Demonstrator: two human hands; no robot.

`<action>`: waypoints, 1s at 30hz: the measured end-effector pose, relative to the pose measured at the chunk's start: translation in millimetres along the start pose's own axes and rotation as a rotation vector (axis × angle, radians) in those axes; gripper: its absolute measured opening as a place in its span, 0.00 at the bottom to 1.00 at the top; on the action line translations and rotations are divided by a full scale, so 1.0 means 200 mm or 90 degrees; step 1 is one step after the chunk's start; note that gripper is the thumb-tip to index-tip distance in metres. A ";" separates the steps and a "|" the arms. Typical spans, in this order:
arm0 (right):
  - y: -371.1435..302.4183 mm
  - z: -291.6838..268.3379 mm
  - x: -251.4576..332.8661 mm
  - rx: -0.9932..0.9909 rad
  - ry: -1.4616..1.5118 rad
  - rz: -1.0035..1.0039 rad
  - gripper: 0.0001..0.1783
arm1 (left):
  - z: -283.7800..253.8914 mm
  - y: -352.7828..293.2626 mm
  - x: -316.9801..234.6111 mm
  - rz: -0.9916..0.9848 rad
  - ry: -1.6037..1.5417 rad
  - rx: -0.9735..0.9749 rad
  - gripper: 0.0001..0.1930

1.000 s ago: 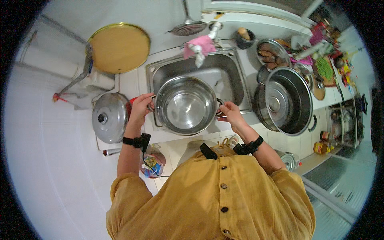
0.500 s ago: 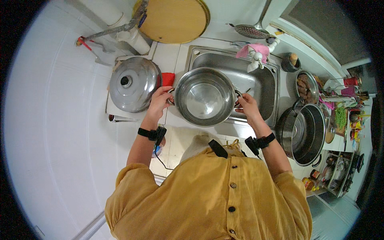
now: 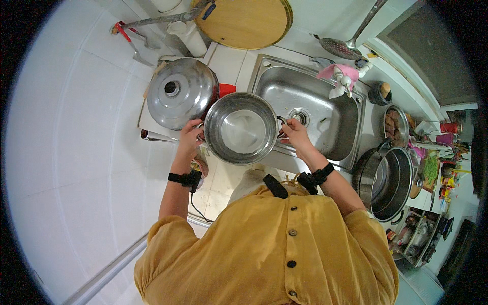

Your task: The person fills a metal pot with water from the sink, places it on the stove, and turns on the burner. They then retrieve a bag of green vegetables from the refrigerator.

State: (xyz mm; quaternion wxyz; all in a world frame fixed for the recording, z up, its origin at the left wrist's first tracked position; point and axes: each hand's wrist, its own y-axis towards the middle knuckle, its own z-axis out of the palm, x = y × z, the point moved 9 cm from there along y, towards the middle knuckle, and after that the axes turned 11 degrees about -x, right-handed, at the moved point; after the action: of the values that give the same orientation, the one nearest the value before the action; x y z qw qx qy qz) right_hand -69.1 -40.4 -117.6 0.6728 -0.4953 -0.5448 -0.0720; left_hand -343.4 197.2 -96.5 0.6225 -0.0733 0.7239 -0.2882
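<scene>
White tiles cover the kitchen wall at the left of the frame, and a white desk (image 3: 223, 61) runs along the top with a steel sink (image 3: 356, 137) set into it. The person in a yellow shirt holds an empty steel pot (image 3: 240, 128) in the middle of the frame, over the front edge of the desk and the left rim of the sink. The left hand (image 3: 189, 136) is closed around the left handle, and the right hand (image 3: 296, 136) is closed around the right handle; the fingers are curled tight, so both hands have hold of the pot and nothing else.

Just beside the pot, to its upper left, lies a large domed steel lid (image 3: 180, 91), and a small red cup (image 3: 226, 90) stands between the lid and the pot, nearly touching both. If the pot swings to the left, its rim could strike the cup and tip it, or knock the lid, which seems to reach over the desk edge.

At the lower right a big pot (image 3: 389, 183) with another lid inside is near the right elbow, and a turn of the body could bump it. The pot handles are thin, so a wet grip could probably slip and drop the pot into the sink.
</scene>
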 end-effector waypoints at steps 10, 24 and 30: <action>0.00 0.10 -0.01 0.046 -0.005 0.010 0.09 | -0.10 0.10 0.08 0.014 0.015 -0.003 0.17; -0.03 0.12 0.03 0.070 -0.034 0.004 0.12 | -0.19 0.18 0.22 0.015 -0.014 -0.081 0.13; -0.04 0.15 0.02 0.083 -0.037 0.000 0.11 | -0.19 0.22 0.18 0.042 0.004 -0.072 0.13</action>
State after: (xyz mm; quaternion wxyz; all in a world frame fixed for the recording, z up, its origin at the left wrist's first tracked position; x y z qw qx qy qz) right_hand -91.7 -20.8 -112.4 0.6878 -0.4520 -0.5676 -0.0220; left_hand -376.5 229.4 -147.0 0.6243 -0.0840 0.7429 -0.2265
